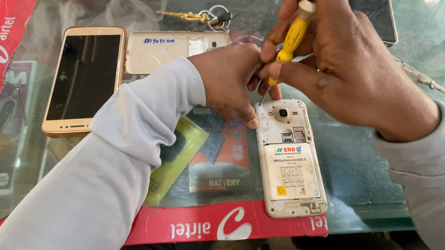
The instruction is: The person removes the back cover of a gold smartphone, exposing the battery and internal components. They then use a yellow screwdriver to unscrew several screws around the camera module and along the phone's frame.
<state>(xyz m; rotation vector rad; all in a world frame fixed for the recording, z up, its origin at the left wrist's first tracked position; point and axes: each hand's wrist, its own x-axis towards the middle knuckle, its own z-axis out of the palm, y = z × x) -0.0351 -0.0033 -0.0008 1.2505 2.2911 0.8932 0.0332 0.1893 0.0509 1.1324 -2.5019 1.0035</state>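
Head view shows the right hand (pixel 344 62) pinching a yellow screwdriver (pixel 291 40), tip at the top left corner of the open phone (pixel 290 156) near the middle. The left hand (pixel 229 77) presses that corner. A slip could scratch the phone or poke a finger.

A white rectangular battery label (pixel 291 170) with a small yellow square is seen on the opened phone at 5 o'clock. A dark, blank screen (pixel 84 75) is noted on the gold phone at 10 o'clock. A second dark screen (pixel 373 3) lies at 1 o'clock (partly hidden). Red banner strips (pixel 225 225) with white lettering run at 6 and 10 o'clock. A printed battery poster (pixel 220 157) lies under the glass at centre.
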